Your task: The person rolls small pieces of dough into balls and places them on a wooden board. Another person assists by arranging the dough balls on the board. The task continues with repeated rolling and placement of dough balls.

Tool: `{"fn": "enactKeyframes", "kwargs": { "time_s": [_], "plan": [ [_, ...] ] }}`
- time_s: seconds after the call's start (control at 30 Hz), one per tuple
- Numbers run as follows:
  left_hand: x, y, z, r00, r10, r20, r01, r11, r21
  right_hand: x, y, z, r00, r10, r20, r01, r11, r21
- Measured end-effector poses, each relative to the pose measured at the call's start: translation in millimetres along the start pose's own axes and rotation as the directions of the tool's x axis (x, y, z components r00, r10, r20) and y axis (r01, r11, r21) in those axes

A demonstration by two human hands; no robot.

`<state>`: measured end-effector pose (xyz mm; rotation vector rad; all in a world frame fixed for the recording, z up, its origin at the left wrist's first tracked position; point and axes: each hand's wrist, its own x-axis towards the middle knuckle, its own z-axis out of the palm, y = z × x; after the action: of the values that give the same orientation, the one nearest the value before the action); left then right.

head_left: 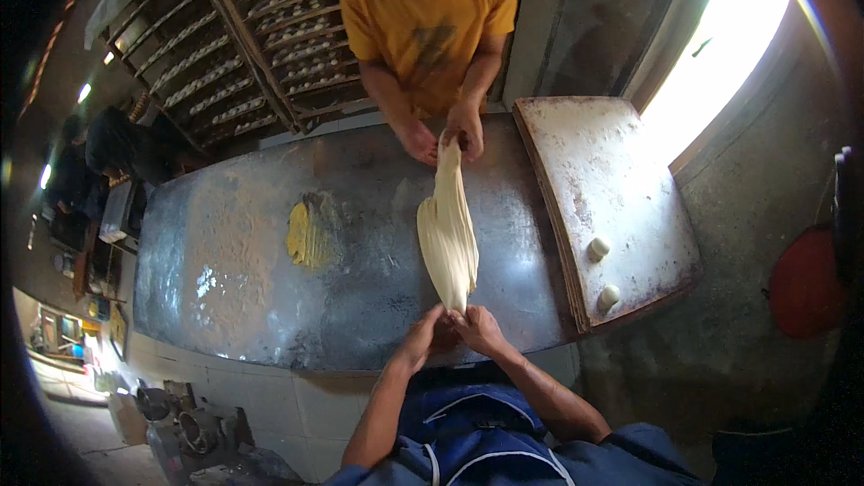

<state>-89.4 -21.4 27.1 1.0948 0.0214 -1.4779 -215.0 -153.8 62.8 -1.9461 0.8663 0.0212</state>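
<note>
A long, pale sheet of dough [448, 238] stretches across the dark worktable [378, 297] between me and a person in a yellow shirt. My left hand [432, 333] and my right hand [477, 326] close side by side on its narrow near end, at the table's front edge. The other person's two hands [445, 135] grip the far end, where the dough narrows again. Lengthwise folds run along the dough, and it bulges toward the left in the middle. My fingertips are partly hidden by the dough and by my hands.
A yellow smear [306, 238] marks the table left of the dough. Stacked flour-dusted trays [585, 162] lie on the right end, with two small dough balls [599, 248] on top. Racks of dough pieces [297, 45] stand behind; a machine [193, 427] sits at lower left.
</note>
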Motion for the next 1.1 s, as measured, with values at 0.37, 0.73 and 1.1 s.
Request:
{"fn": "enactKeyframes", "kwargs": {
  "time_s": [0.37,0.73,1.1],
  "plan": [
    [70,25,43,0.944,-0.308,0.121,0.329,0.915,-0.235,-95,-64,-57,0.827,-0.510,0.237,0.421,0.841,0.339],
    [-39,16,46,0.986,0.055,0.156,-0.156,-0.005,0.988,82,-48,53,0.821,-0.452,0.349,0.333,0.876,0.349],
    [-83,-5,-79,0.566,0.694,0.446,-0.262,-0.362,0.895,-53,50,-22,0.815,-0.526,-0.244,0.263,0.710,-0.653]
  ]
}}
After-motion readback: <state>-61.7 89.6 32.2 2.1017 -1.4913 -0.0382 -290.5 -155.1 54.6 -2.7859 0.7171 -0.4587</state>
